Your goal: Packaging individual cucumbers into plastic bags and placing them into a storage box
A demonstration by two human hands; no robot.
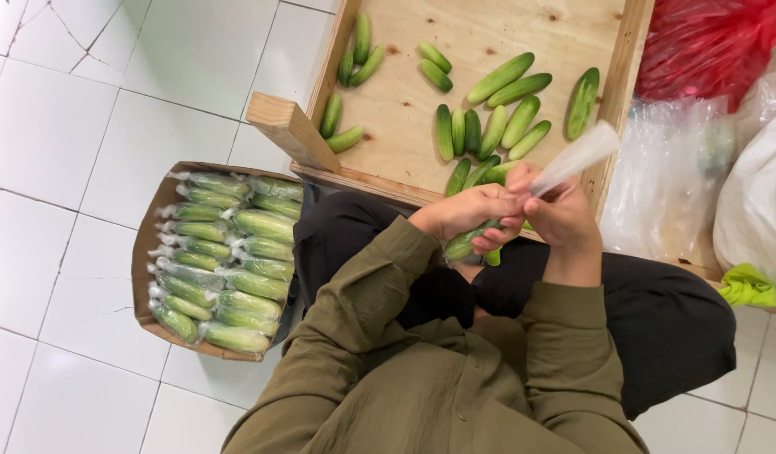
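My left hand (472,214) holds a small bunch of green cucumbers (465,244) inside a clear plastic bag, close to my lap. My right hand (560,210) grips the bag's twisted top end (577,155), which sticks up and to the right. Both hands touch each other just in front of the near edge of a shallow wooden tray (405,126). Loose cucumbers (497,118) lie scattered on the tray's plywood bottom.
A cardboard box (145,252) at my left holds several rows of bagged cucumbers (228,261). To the right are a red plastic bag (703,46), clear plastic bags (665,185), a white sack (758,210) and a yellow-green cloth (749,287). White floor tiles surround everything.
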